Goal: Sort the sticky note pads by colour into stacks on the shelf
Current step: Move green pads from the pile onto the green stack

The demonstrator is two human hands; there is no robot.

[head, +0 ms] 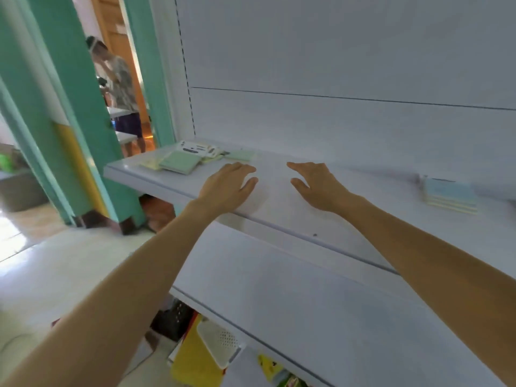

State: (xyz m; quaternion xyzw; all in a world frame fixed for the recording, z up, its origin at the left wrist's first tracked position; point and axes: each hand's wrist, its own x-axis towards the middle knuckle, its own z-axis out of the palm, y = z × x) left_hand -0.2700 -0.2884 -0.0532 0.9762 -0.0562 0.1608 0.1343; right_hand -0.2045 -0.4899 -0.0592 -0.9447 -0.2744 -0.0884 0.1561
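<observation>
- Left hand point(227, 185) and right hand point(317, 185): fingers loosely spread, empty, over bare shelf point(279, 196).
- Loose pads point(180, 162) at 10 o'clock; stacked pads point(449, 195) at 3 o'clock.
- Likely light, stiff blocks with slick wrappers; pinch opposite edges.

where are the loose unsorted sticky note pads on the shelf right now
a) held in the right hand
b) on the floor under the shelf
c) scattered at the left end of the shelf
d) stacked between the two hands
c: the loose pads, green and pale yellow, lie jumbled at the left end of the shelf, while both the left hand and right hand are empty and open over the bare middle.
</observation>
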